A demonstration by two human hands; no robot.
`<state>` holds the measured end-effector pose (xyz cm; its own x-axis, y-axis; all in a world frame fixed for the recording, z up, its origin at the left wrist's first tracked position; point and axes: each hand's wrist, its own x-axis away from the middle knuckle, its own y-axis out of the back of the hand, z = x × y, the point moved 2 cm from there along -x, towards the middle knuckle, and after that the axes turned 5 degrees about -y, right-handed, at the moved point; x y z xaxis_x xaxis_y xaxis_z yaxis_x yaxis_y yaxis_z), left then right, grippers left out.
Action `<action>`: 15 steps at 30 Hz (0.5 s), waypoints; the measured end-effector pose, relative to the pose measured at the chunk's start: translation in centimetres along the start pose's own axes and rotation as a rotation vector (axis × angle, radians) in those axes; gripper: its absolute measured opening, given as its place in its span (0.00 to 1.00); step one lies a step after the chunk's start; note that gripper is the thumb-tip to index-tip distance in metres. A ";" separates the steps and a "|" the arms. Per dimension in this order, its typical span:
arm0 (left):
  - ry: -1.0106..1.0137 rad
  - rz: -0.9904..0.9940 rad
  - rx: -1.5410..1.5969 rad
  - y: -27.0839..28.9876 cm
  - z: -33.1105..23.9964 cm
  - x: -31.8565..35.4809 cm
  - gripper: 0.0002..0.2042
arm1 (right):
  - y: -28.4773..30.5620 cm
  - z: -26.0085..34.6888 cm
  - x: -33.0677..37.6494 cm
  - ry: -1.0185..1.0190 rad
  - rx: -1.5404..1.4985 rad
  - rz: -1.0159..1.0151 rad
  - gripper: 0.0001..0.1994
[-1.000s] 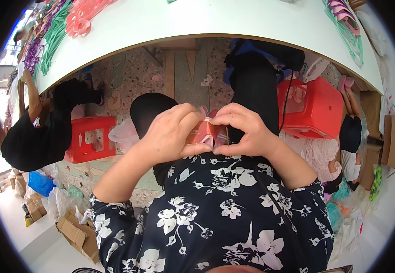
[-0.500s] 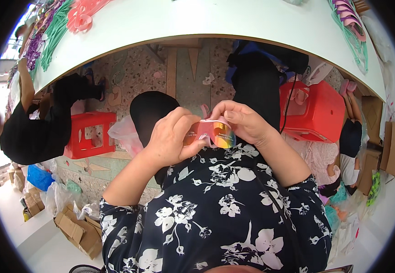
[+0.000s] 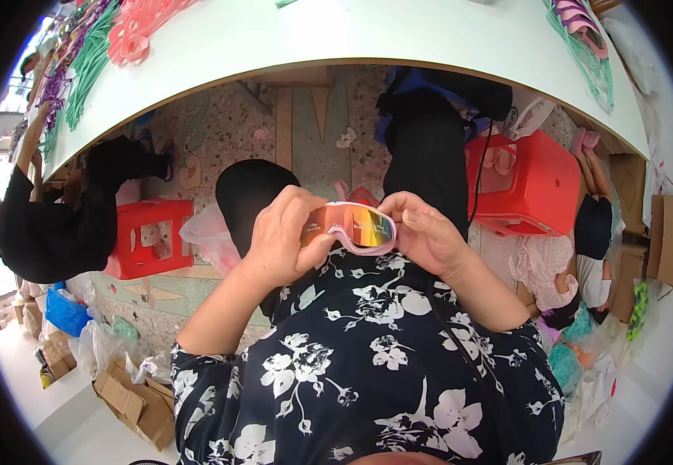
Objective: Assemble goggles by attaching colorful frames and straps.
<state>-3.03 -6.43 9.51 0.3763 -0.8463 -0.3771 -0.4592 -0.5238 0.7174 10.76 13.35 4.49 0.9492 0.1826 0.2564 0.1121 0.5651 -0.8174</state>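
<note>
A pair of goggles (image 3: 366, 226) with a pink frame and an orange-gold mirrored lens is held above my lap, lens facing up. My left hand (image 3: 278, 240) grips its left end, with the thumb at the nose notch and the fingers along the far edge. At the other end my right hand (image 3: 429, 239) pinches the rim, thumb and forefinger close together. A bit of pink strap (image 3: 342, 189) shows beyond the upper edge; the rest of the strap is hidden.
Coral straps (image 3: 129, 39) and green straps (image 3: 88, 62) lie on the white table (image 3: 336, 31) ahead. More goggles and green straps (image 3: 584, 46) are at its far right. Red stools (image 3: 534, 182) stand either side of my legs. People sit at left and right. A cardboard box (image 3: 139, 403) sits lower left.
The goggles have been straightened, with the lens now fully seated in view across the pink frame. My right hand has shifted down to the right end.
</note>
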 end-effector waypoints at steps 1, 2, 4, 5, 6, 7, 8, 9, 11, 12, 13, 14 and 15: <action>-0.003 -0.014 -0.010 0.0 0.0 0.0 0.20 | -0.2 0.1 -0.1 0.009 -0.002 -0.010 0.17; -0.004 -0.029 -0.018 0.0 0.0 0.0 0.20 | -0.3 0.2 -0.1 0.016 -0.003 -0.021 0.15; 0.018 -0.049 -0.016 0.0 0.2 0.1 0.19 | -0.4 0.4 -0.3 0.003 -0.011 0.006 0.15; 0.040 -0.053 -0.005 0.2 0.3 0.3 0.19 | -0.3 0.4 -0.3 -0.003 -0.015 0.018 0.15; 0.062 -0.057 0.007 0.3 0.4 0.5 0.19 | -0.2 0.3 -0.2 -0.010 -0.032 0.028 0.15; 0.070 -0.060 0.017 0.3 0.5 0.6 0.19 | 0.1 0.2 -0.1 -0.017 -0.050 0.037 0.15; 0.080 -0.063 0.027 0.3 0.5 0.8 0.19 | 0.2 0.1 0.0 -0.026 -0.069 0.047 0.15; 0.090 -0.066 0.036 0.3 0.5 0.9 0.19 | 0.0 0.0 0.0 -0.016 -0.082 0.036 0.15; 0.105 -0.088 -0.005 -0.2 0.6 1.2 0.19 | -0.5 -0.3 -0.2 0.004 -0.109 0.011 0.15; 0.112 -0.099 -0.024 -0.4 0.6 1.2 0.19 | -0.5 -0.2 -0.1 0.004 -0.107 0.006 0.15; 0.109 -0.101 -0.026 -0.5 0.5 1.2 0.18 | -0.5 -0.1 -0.2 0.005 -0.105 0.001 0.15; 0.107 -0.105 -0.029 -0.5 0.5 1.1 0.18 | -0.4 0.1 -0.3 0.005 -0.102 -0.002 0.15; 0.104 -0.108 -0.033 -0.5 0.5 1.0 0.17 | -0.3 0.2 -0.4 0.011 -0.121 0.013 0.15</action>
<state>-2.79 -7.10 8.53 0.5045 -0.7695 -0.3916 -0.3856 -0.6066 0.6952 10.32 13.29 4.76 0.9538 0.1806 0.2401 0.1335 0.4613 -0.8772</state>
